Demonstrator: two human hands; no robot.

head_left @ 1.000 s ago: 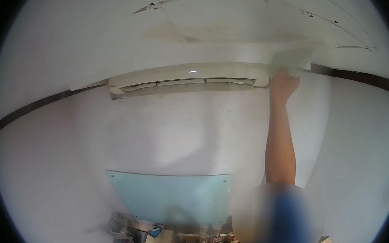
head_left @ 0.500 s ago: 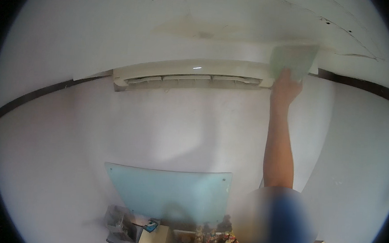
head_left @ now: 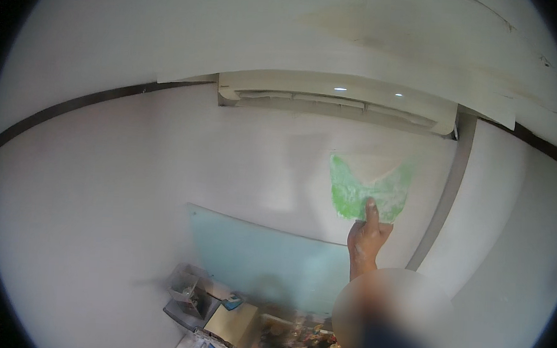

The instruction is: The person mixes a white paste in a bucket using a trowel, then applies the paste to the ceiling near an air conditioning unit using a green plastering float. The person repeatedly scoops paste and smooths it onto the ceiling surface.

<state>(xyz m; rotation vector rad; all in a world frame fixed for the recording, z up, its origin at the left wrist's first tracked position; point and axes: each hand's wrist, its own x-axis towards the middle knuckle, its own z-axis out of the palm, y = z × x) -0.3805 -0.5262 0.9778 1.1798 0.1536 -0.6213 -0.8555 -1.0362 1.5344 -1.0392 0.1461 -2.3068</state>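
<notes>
My right hand point(head_left: 367, 238) is closed around the lower edge of a green plastic putty spreader point(head_left: 343, 197), its thumb pressed flat against the near face. White putty-like paste smears the blade and lies thicker at its upper middle. The spreader is raised in front of the white wall, below the right part of a wall-mounted air conditioner point(head_left: 284, 88). Pale paste marks also show on my wrist. A round blur hides much of my forearm. My left hand is out of the picture.
Above the air conditioner, the white ceiling point(head_left: 236, 31) has brownish stains and cracks. A pale blue glass panel point(head_left: 255, 249) leans against the wall below. Near it are a clear plastic bin point(head_left: 185, 286), a cardboard box point(head_left: 231, 321) and a cluster of small colourful items point(head_left: 316, 342).
My right hand has come down from the ceiling near the air conditioner's right end, bringing the spreader with it. The spreader's paste-smeared face now shows. The view has shifted, so the room appears farther right.
</notes>
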